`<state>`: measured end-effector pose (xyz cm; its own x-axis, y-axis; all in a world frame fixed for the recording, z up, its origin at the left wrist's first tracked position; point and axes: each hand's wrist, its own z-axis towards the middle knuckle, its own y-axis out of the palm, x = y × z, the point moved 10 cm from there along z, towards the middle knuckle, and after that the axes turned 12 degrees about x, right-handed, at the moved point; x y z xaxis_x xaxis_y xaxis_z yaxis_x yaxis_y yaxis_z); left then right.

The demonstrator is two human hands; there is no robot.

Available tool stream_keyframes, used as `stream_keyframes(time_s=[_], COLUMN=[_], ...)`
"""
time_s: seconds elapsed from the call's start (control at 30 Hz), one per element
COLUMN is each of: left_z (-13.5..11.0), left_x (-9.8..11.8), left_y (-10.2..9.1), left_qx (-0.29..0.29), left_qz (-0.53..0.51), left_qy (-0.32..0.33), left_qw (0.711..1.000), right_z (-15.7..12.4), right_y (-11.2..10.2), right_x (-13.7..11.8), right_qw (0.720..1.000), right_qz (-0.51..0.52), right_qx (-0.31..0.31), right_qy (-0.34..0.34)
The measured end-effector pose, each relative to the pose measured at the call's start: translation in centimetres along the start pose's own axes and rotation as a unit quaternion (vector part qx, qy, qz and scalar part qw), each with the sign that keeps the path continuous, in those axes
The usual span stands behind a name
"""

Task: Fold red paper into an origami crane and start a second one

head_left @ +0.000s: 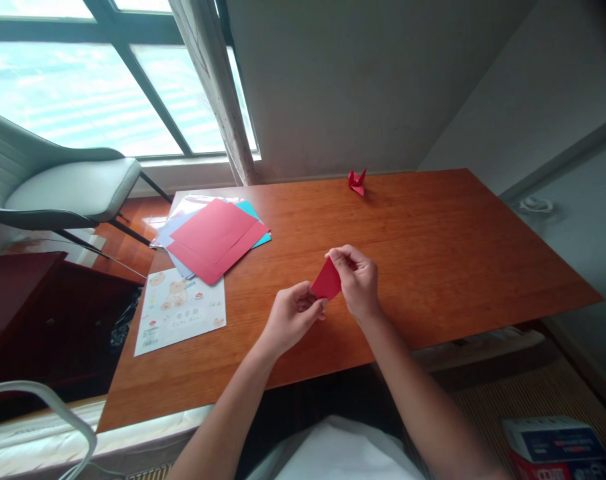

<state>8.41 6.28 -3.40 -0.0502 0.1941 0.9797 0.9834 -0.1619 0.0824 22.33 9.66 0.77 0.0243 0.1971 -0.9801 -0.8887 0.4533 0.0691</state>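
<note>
A small folded piece of red paper [327, 280] is held up above the table between my two hands. My left hand [293, 312] pinches its lower left edge between thumb and fingers. At the upper right corner, my right hand [355, 277] grips the same paper with thumb and forefinger. Its finer creases are too small to make out. Farther back on the table stands a folded red paper crane [357, 182], apart from both hands.
Red paper sheets [213, 233] lie on blue and pale sheets at the table's left. A white printed sheet with bear drawings [183, 307] lies in front of them. The wooden table [433, 247] reaches toward the wall. A chair [73, 190] stands beyond its left side.
</note>
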Motion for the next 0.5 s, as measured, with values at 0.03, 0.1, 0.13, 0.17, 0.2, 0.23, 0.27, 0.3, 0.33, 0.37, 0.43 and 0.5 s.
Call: stream_keyframes(time_s=[0.03,0.1,0.13,0.17,0.2,0.23,0.27,0.3,0.33,0.37,0.43,0.5], left_z=[0.0,-0.1,-0.1,-0.1,-0.1,0.0,0.1,0.2,0.2,0.3,0.3,0.3], left_x=[0.0,0.0,0.1,0.2,0.3,0.3,0.4,0.4,0.4,0.4,0.4,0.3], left_y=[0.1,0.2,0.2,0.0,-0.1,-0.4,-0.6,-0.7,-0.8,-0.8,-0.7,-0.4], left_qx=[-0.005,-0.012,-0.01,-0.004,0.004,0.014,0.022,0.027,0.03,0.032,0.025,0.014], left_qz=[-0.004,-0.008,-0.009,-0.009,-0.009,-0.008,-0.007,-0.006,-0.006,-0.008,-0.013,-0.015], left_qy=[-0.001,-0.004,-0.004,-0.003,-0.001,0.0,-0.001,-0.002,-0.002,-0.001,-0.005,-0.014], left_qw=[1.0,1.0,1.0,1.0,1.0,1.0,1.0,1.0,1.0,0.999,1.0,1.0], right_z=[-0.1,-0.4,-0.7,-0.9,-1.2,-1.5,-1.7,-1.7,-1.7,-1.6,-1.3,-1.1], right_y=[0.1,0.4,0.7,1.0,1.3,1.6,1.9,2.0,2.0,1.9,1.6,1.3], right_x=[-0.2,-0.4,-0.5,-0.6,-0.7,-0.8,-0.9,-0.9,-0.9,-0.9,-1.0,-0.9], right_qw=[1.0,1.0,1.0,0.999,0.999,0.998,0.997,0.997,0.997,0.997,0.997,0.997], right_qz=[-0.002,-0.005,-0.008,-0.009,-0.009,-0.007,-0.005,-0.005,-0.009,-0.016,-0.033,-0.042], right_qx=[-0.002,-0.013,-0.023,-0.035,-0.049,-0.063,-0.073,-0.077,-0.075,-0.069,-0.054,-0.04], right_qy=[-0.002,-0.005,-0.009,-0.013,-0.017,-0.021,-0.025,-0.029,-0.034,-0.038,-0.046,-0.043])
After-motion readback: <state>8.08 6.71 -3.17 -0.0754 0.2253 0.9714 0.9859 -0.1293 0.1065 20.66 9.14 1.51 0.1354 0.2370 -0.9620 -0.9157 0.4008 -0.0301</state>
